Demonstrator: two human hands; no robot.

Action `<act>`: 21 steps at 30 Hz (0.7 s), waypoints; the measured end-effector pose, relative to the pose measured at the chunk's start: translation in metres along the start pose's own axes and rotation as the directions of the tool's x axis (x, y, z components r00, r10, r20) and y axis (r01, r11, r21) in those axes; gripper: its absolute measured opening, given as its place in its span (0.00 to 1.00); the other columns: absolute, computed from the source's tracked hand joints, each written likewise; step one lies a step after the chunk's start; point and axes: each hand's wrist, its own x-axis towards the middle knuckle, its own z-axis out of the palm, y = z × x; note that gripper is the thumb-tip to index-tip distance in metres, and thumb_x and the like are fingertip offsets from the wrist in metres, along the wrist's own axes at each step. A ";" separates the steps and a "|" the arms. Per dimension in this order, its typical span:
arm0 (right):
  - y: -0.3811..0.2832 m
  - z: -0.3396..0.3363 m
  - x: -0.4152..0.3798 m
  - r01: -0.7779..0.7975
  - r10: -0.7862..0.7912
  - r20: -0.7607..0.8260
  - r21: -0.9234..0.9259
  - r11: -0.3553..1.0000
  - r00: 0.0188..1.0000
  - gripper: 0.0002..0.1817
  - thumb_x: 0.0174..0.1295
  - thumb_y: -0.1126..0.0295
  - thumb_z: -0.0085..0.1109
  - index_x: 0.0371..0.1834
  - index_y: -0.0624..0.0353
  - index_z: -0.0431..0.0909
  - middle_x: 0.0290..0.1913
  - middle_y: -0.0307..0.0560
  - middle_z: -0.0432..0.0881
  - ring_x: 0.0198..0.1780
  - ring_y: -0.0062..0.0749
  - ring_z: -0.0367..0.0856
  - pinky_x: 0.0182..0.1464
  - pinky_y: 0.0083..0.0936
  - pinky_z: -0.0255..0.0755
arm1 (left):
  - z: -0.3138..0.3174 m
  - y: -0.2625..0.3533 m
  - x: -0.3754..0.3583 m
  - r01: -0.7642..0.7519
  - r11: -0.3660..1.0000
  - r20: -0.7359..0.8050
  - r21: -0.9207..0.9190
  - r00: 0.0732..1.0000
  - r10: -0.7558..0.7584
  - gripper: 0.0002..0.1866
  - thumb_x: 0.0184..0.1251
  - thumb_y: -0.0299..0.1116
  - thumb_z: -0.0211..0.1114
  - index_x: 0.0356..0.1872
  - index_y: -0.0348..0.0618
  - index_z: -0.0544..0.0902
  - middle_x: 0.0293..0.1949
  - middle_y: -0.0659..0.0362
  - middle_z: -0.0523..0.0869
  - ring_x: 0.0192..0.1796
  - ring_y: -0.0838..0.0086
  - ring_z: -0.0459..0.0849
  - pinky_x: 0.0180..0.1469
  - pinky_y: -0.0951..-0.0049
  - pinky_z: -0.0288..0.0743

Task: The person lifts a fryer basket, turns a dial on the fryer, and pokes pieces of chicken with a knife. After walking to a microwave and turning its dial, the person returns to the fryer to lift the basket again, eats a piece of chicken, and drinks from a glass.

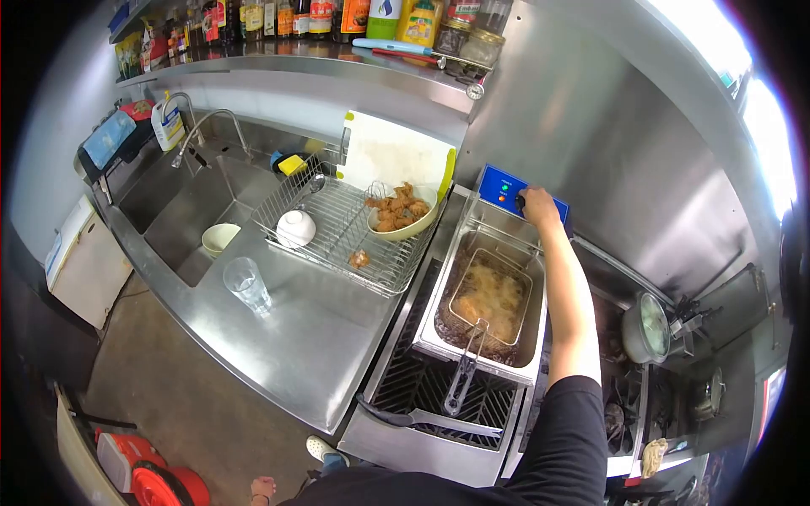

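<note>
My right hand is closed round a dark control knob on the blue panel at the back of the fryer. Green and orange lights show on the panel beside it. Below, a wire basket sits in bubbling oil with pieces of food in it, its black handle pointing toward me. My left hand hangs low at the bottom edge, away from the counter, its fingers curled and too small to make out.
Left of the fryer, a dish rack holds a bowl of fried pieces and a white bowl. A glass stands on the steel counter. Tongs lie before the fryer. A sink is farther left.
</note>
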 end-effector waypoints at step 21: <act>0.017 -0.004 -0.007 0.241 -0.238 -0.044 0.082 0.967 0.970 0.19 0.45 0.85 0.54 0.41 0.53 0.79 0.50 0.45 0.78 0.47 0.48 0.78 0.50 0.37 0.74 | -0.036 0.188 -0.056 -0.236 0.971 0.577 -0.034 0.789 0.212 0.16 0.68 0.39 0.58 0.42 0.33 0.81 0.31 0.56 0.86 0.31 0.76 0.84 0.37 0.75 0.78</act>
